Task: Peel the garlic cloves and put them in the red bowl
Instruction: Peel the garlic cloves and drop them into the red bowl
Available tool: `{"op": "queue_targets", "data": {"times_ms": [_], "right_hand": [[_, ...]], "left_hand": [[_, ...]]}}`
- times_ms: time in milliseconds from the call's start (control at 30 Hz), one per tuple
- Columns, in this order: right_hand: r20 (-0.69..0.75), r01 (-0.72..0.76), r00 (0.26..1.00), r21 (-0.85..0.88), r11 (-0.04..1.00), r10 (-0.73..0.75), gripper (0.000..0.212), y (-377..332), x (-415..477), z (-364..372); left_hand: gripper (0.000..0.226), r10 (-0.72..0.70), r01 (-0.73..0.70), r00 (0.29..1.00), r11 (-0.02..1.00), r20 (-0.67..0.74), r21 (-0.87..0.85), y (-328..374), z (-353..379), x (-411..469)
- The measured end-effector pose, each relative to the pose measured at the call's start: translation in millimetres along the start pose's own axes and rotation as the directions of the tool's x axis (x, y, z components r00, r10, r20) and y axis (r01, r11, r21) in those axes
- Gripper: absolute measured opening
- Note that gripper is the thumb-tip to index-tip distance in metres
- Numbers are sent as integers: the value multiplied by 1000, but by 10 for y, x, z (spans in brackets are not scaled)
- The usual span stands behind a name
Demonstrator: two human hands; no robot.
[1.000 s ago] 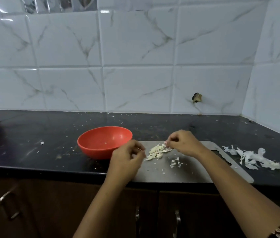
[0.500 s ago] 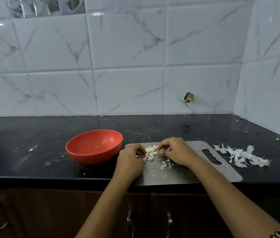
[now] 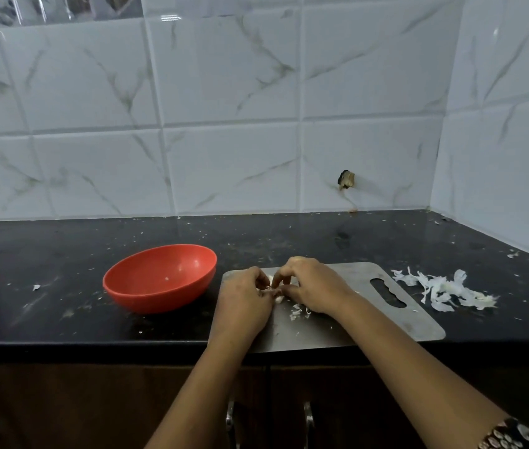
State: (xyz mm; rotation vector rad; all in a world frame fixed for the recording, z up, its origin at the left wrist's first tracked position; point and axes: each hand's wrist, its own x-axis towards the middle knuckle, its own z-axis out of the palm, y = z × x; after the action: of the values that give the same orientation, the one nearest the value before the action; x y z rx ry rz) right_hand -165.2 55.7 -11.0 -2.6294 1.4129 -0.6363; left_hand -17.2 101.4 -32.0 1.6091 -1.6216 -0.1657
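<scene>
Garlic cloves (image 3: 277,298): on the steel board (image 3: 337,332), at 3 o'clock of the red bowl (image 3: 159,277), mostly hidden between my hands.
Left hand (image 3: 245,298): fingers curled, pinching one.
Right hand (image 3: 313,285): fingers curled, nipping its skin.
Slip risk: squeezed hard, it may squirt toward the surface (image 3: 62,254) edge at 6 o'clock.
Scrap risk: loose skin bits (image 3: 298,311) may cling and ride into the bowl.

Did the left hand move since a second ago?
Yes. The left hand slid right, away from the red bowl and further onto the cutting board. It now meets the right hand at the garlic.
</scene>
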Motion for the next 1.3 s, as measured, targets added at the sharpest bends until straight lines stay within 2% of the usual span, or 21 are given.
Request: {"op": "queue_targets", "data": {"times_ms": [100, 167, 267, 367, 433, 667, 833, 933, 1033, 1100, 1300], "right_hand": [[21, 2, 1000, -48, 999, -1, 12, 8, 18, 19], [11, -10, 1000, -27, 1000, 10, 14, 41, 11, 12], [-6, -48, 999, 38, 998, 49, 19, 104, -11, -18], [28, -63, 998, 38, 997, 62, 17, 136, -23, -42], [27, -74, 997, 25, 997, 73, 15, 144, -21, -52], [62, -119, 992, 113, 986, 112, 17, 202, -76, -127], [68, -152, 987, 79, 985, 147, 14, 228, -130, -130], [-5, -185, 980, 309, 933, 197, 13, 250, -180, -116], [-31, -192, 966, 574, 796, 256, 8, 263, -295, -116], [-21, -192, 965, 623, 758, 262, 8, 258, -361, -116], [-78, -143, 979, 383, 913, 187, 13, 285, -388, -120]], "left_hand": [[23, -54, 54, 998, 998, -19, -32, -54, 14, -18], [23, -58, 56, 998, 997, -33, -55, -57, 9, -26], [12, 55, -59, 997, 995, -53, -83, -17, -12, -22], [9, 174, -175, 984, 985, 47, 10, 23, -17, -32], [3, 163, -167, 985, 983, 54, 78, 29, -17, -14], [13, 35, -45, 996, 991, 85, 124, 4, -59, 133], [25, 63, -70, 996, 988, 60, 135, 76, -44, 56], [17, 109, -112, 993, 990, 32, 90, 133, -23, 6], [10, 107, -107, 992, 994, 74, 6, 232, 48, -31], [10, 116, -111, 990, 992, 86, -68, 277, 124, -37], [16, 113, -104, 989, 990, 94, -96, 275, 202, -68]]}}
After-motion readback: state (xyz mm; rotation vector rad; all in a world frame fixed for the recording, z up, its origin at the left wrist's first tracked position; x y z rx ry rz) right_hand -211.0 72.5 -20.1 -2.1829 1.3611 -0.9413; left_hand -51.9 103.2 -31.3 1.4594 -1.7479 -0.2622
